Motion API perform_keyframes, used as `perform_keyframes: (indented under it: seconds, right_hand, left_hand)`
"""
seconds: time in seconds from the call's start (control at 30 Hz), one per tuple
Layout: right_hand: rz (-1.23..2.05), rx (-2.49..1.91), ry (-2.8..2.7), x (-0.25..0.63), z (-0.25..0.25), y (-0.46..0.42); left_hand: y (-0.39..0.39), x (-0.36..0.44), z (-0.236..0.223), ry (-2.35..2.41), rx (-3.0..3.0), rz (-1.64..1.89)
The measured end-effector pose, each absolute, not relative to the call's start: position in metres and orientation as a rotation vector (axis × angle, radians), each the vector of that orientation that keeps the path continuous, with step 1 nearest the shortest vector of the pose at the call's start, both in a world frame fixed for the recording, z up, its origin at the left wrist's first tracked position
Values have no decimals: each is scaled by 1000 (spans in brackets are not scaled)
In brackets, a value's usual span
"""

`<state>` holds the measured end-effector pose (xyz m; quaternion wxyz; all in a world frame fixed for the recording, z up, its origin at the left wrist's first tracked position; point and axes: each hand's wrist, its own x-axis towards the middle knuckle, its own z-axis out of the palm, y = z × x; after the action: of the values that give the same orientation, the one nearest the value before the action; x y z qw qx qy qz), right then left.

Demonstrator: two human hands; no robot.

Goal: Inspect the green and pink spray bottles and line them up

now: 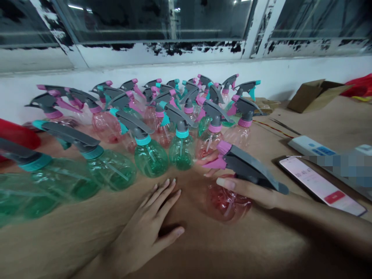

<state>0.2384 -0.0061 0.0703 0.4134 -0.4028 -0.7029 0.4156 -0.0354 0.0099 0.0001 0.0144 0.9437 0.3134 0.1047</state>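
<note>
My right hand (247,190) is wrapped round the neck of a pink spray bottle (225,203), which has a grey sprayer head and a pink nozzle pointing left. The bottle is close to the brown tabletop; I cannot tell whether it touches. My left hand (151,223) lies on the tabletop to its left, fingers spread, holding nothing. Just beyond my left fingertips stand a green spray bottle (151,158) and a smaller-looking green one (182,152), both with turquoise collars. A pink spray bottle (209,141) stands behind the held one.
Many more pink and green bottles (106,126) crowd the table (192,255) towards the white wall. On the right lie a lit phone (316,182), a white power strip (312,147), tweezers (281,126) and a cardboard box (310,95). Red objects (19,133) are at the left edge.
</note>
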Motion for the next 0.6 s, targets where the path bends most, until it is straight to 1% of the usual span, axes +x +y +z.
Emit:
perform_keyframes:
  seconds: [0.23, 0.6]
  right_hand:
    - [1145, -962, -1695, 243, 60, -7]
    - [1127, -959, -1745, 241, 69, -7]
  left_hand:
    - [11, -35, 0, 969, 2947, 335]
    - [10, -35, 2, 969, 2961, 311]
